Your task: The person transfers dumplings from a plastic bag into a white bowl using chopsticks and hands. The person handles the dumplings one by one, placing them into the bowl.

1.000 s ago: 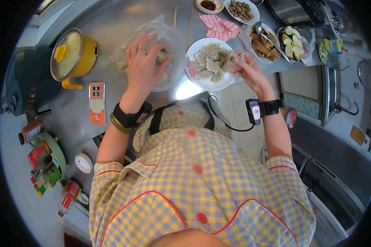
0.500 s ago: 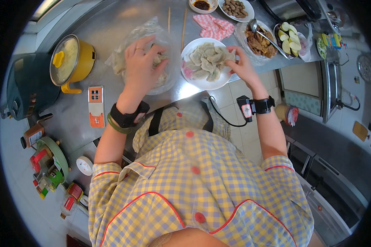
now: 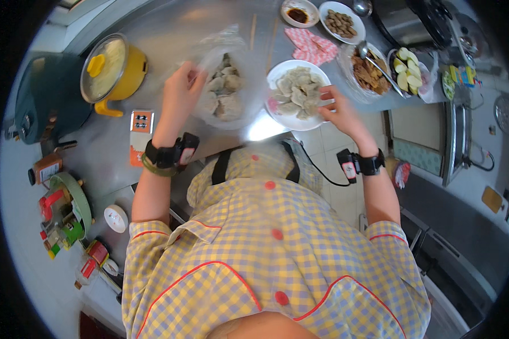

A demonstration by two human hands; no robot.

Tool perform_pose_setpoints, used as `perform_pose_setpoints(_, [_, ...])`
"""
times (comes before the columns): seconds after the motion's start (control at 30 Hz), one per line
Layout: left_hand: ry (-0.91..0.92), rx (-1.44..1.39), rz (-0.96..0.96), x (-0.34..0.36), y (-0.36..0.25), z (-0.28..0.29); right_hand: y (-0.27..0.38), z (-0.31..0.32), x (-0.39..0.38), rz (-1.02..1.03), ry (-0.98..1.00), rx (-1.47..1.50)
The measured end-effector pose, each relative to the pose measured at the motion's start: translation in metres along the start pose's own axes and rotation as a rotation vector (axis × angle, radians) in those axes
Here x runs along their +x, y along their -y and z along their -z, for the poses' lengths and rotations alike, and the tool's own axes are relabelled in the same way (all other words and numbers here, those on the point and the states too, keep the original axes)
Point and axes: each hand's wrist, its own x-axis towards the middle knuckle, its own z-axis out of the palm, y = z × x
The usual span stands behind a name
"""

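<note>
- Head view, left: a clear plastic bag [image 3: 246, 87] of dumplings [image 3: 224, 86] is laid on the desk [image 3: 111, 142]; the left hand [image 3: 182, 85] is placed at its left edge with fingers loosely bent, and whether plastic is pinched cannot be told.
- Head view, centre: a white plate [image 3: 289, 122] heaped with further dumplings is set just right of the bag, near the desk's front edge.
- Head view, right: the right hand [image 3: 337, 107] is positioned at the plate's right rim, fingers half open; any firm hold cannot be confirmed.
- Good practice, as judged: the bag's mouth should be kept wide, the plate steadied, and each dumpling handled gently, lest soft wrappers be torn.
</note>
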Motion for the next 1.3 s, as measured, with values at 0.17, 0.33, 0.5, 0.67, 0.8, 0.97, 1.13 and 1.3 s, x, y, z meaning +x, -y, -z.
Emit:
perform_pose_setpoints(0.17, [-0.031,-0.495,0.073,0.017,-0.004,0.018,0.077,-0.017,0.03,0.381,-0.125,-0.055])
perform_pose_setpoints(0.33, [-0.145,-0.529,0.006,0.018,-0.005,0.029,0.143,-0.095,0.074,0.683,0.175,-0.029])
perform_pose_setpoints(0.5, [-0.218,-0.345,-0.078,0.015,0.003,0.043,0.159,-0.105,0.117,0.386,0.057,-0.378])
perform_pose_setpoints(0.67, [-0.288,-0.325,-0.122,0.006,-0.014,0.046,0.147,-0.135,0.132,0.765,-0.068,-0.264])
perform_pose_setpoints(0.8, [-0.194,-0.262,-0.13,-0.005,-0.017,0.036,0.159,-0.137,0.135,0.703,0.082,-0.618])
perform_pose_setpoints(0.97, [-0.221,-0.31,-0.062,-0.009,-0.017,0.032,0.141,-0.139,0.137,0.78,0.055,-0.634])
perform_pose_setpoints(1.13, [-0.245,-0.283,-0.09,-0.01,-0.022,0.031,0.127,-0.13,0.13,0.773,-0.115,-0.583])
perform_pose_setpoints(1.3, [-0.282,-0.279,-0.176,0.005,-0.031,0.022,0.124,-0.122,0.143,0.592,-0.297,-0.555])
